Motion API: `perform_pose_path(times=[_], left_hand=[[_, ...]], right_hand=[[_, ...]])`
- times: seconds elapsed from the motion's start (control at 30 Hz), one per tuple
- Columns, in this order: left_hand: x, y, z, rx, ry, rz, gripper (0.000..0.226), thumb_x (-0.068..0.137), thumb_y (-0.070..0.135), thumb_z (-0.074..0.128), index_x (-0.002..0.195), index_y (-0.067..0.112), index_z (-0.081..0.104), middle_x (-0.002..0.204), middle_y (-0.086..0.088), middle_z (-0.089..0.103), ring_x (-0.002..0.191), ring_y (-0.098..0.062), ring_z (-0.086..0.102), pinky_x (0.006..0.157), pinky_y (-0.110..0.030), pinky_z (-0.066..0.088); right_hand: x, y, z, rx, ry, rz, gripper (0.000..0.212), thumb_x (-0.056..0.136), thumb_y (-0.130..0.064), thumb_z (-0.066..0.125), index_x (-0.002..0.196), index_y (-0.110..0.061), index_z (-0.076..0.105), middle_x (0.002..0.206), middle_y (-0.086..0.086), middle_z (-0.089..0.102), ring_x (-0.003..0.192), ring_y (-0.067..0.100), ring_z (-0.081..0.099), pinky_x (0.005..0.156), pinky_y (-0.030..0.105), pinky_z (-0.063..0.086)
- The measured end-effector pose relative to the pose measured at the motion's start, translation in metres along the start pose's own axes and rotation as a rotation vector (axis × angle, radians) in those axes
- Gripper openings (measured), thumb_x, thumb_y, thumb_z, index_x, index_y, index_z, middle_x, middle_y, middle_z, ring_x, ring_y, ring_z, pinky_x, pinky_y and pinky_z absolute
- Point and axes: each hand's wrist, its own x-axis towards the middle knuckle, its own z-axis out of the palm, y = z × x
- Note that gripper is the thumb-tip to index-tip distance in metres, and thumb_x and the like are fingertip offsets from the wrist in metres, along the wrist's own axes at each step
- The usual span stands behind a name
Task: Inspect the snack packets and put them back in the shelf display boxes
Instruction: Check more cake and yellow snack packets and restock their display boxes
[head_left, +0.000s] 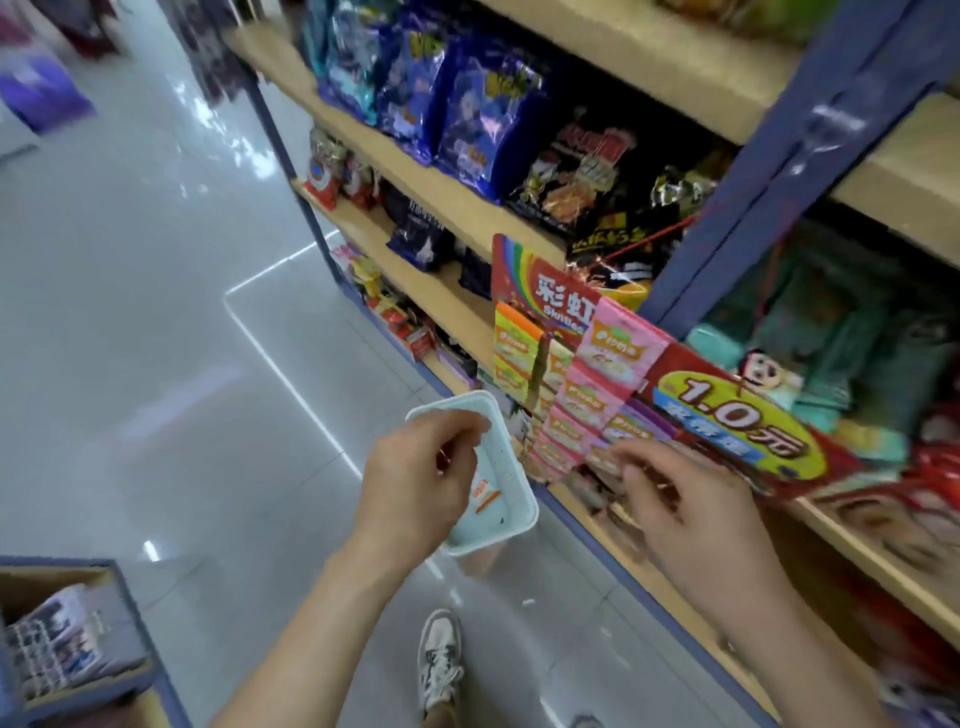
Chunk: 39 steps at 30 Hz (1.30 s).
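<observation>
Right grip: the right hand (675, 499) reaches to the lowest snack packets (597, 395), its bent fingers (631, 470) blurred; I cannot tell whether it holds one.
Left grip: the left hand (415, 478) has its fingers curled over the basket (519, 519); I cannot tell what, if anything, they hold.
Snack packets: pink and orange-green rows overlap in the red display box (727, 415), just beyond the right fingertips.
Display box: tilted on the shelf (649, 577), right of the basket, with a yellow "1.0" label.
Basket: pale plastic, at the shelf's near edge, with an orange-and-white item (484, 493) inside.
Beyond: blue snack bags (467, 104) on the far upper shelf; a shoe (441, 660) on the grey floor (156, 364).
</observation>
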Motion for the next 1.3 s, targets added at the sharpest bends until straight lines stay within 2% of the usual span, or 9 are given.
perform_pose_path(times=[0.13, 0.2, 0.4, 0.57, 0.77, 0.83, 1.0, 1.13, 1.3], left_hand=[[-0.029, 0.112, -0.016, 0.02, 0.06, 0.3, 0.025, 0.081, 0.005, 0.057, 0.09, 0.021, 0.074, 0.087, 0.021, 0.066, 0.078, 0.01, 0.055, 0.074, -0.001, 0.038], [-0.044, 0.161, -0.016, -0.005, 0.064, 0.416, 0.023, 0.083, 0.008, 0.053, 0.09, 0.015, 0.074, 0.09, 0.012, 0.068, 0.085, 0.005, 0.059, 0.08, -0.002, 0.039], [-0.083, 0.273, 0.003, -0.098, 0.022, 0.65, 0.022, 0.083, 0.003, 0.062, 0.091, 0.019, 0.074, 0.093, 0.015, 0.068, 0.092, 0.003, 0.063, 0.082, -0.009, 0.045], [-0.1, 0.338, 0.025, -0.091, -0.027, 0.781, 0.019, 0.086, 0.007, 0.061, 0.093, 0.019, 0.074, 0.093, 0.016, 0.068, 0.09, 0.002, 0.063, 0.08, -0.012, 0.048], [-0.108, 0.391, 0.053, -0.004, -0.053, 0.88, 0.02, 0.086, 0.019, 0.063, 0.103, 0.022, 0.074, 0.106, 0.017, 0.065, 0.104, -0.001, 0.057, 0.092, -0.013, 0.043], [-0.103, 0.408, 0.063, 0.072, -0.074, 0.913, 0.026, 0.089, 0.023, 0.065, 0.115, 0.023, 0.07, 0.121, 0.013, 0.062, 0.117, -0.004, 0.051, 0.102, -0.017, 0.039], [-0.082, 0.451, 0.088, 0.489, -0.127, 1.044, 0.058, 0.091, 0.048, 0.056, 0.145, 0.03, 0.043, 0.156, 0.004, 0.035, 0.145, -0.02, 0.029, 0.118, -0.046, 0.026], [-0.064, 0.48, 0.099, 0.855, -0.301, 1.067, 0.076, 0.091, 0.054, 0.052, 0.154, 0.033, 0.016, 0.164, 0.008, 0.011, 0.15, -0.015, 0.004, 0.121, -0.053, 0.003], [-0.039, 0.482, 0.094, 1.045, -0.39, 1.162, 0.063, 0.085, 0.057, 0.061, 0.139, 0.03, 0.043, 0.152, 0.003, 0.032, 0.146, -0.02, 0.017, 0.118, -0.051, 0.016]], right_hand=[[-0.045, -0.014, -0.095, -0.107, 0.158, -0.195, 0.017, 0.091, -0.015, 0.062, 0.103, -0.021, 0.072, 0.095, -0.008, 0.069, 0.088, 0.006, 0.058, 0.071, 0.017, 0.043], [-0.069, -0.013, -0.137, -0.134, 0.236, -0.251, 0.017, 0.089, -0.018, 0.063, 0.101, -0.024, 0.073, 0.094, -0.01, 0.069, 0.085, 0.008, 0.064, 0.07, 0.022, 0.048], [-0.127, 0.005, -0.24, -0.183, 0.41, -0.338, 0.02, 0.083, -0.021, 0.064, 0.099, -0.028, 0.073, 0.094, -0.014, 0.069, 0.089, 0.001, 0.058, 0.078, 0.01, 0.041], [-0.173, 0.021, -0.3, -0.163, 0.564, -0.256, 0.018, 0.086, -0.021, 0.067, 0.102, -0.028, 0.072, 0.096, -0.024, 0.06, 0.088, -0.002, 0.059, 0.077, 0.013, 0.046], [-0.195, 0.042, -0.342, -0.181, 0.558, -0.063, 0.036, 0.093, -0.027, 0.059, 0.129, -0.033, 0.058, 0.127, -0.021, 0.051, 0.119, -0.005, 0.036, 0.096, 0.005, 0.019], [-0.193, 0.047, -0.352, -0.217, 0.588, -0.045, 0.041, 0.095, -0.031, 0.053, 0.136, -0.035, 0.051, 0.137, -0.018, 0.047, 0.128, -0.001, 0.031, 0.106, 0.013, 0.016], [-0.172, 0.057, -0.365, -0.388, 0.626, 0.004, 0.049, 0.096, -0.034, 0.051, 0.144, -0.033, 0.04, 0.15, -0.011, 0.039, 0.141, 0.013, 0.024, 0.107, 0.044, 0.036], [-0.16, 0.066, -0.362, -0.517, 0.639, 0.04, 0.047, 0.085, -0.033, 0.067, 0.13, -0.026, 0.058, 0.131, -0.005, 0.061, 0.128, 0.019, 0.052, 0.087, 0.046, 0.048], [-0.155, 0.078, -0.371, -0.572, 0.705, -0.02, 0.03, 0.084, -0.035, 0.069, 0.113, -0.024, 0.069, 0.116, -0.006, 0.069, 0.116, 0.017, 0.062, 0.082, 0.041, 0.051]])
